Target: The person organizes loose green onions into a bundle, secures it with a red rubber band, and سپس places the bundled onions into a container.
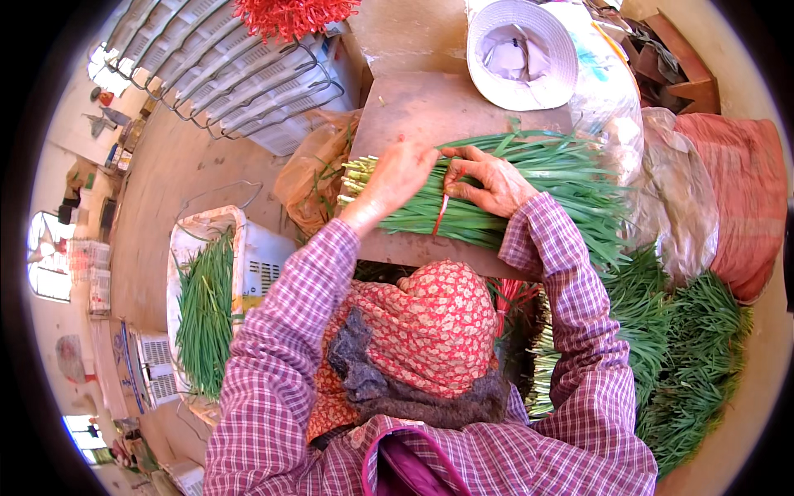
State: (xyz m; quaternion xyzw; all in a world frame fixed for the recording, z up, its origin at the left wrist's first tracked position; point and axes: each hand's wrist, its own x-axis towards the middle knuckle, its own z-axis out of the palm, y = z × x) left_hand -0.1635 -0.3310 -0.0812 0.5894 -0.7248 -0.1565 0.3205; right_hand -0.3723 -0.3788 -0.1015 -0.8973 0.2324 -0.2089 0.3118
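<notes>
A thick bundle of green garlic chives (488, 223) lies across a brown board, pale cut ends to the left and leaf tips to the right. A thin red tie (439, 217) runs over the bundle near its middle. On top, my left hand (403, 178) is closed, its fingertips beside those of my right hand; what it pinches is too small to make out. My right hand (490, 183) has its fingers curled, with thumb and forefinger closed at the upper end of the tie. The tie's course under the bundle is hidden.
A white basket (240, 256) of chives stands at the left. More loose chives (691, 364) are piled at the right, near a red sack (736, 198). A white hat (523, 54) rests beyond the board (447, 103). Red ties (294, 15) lie above a metal rack (223, 78).
</notes>
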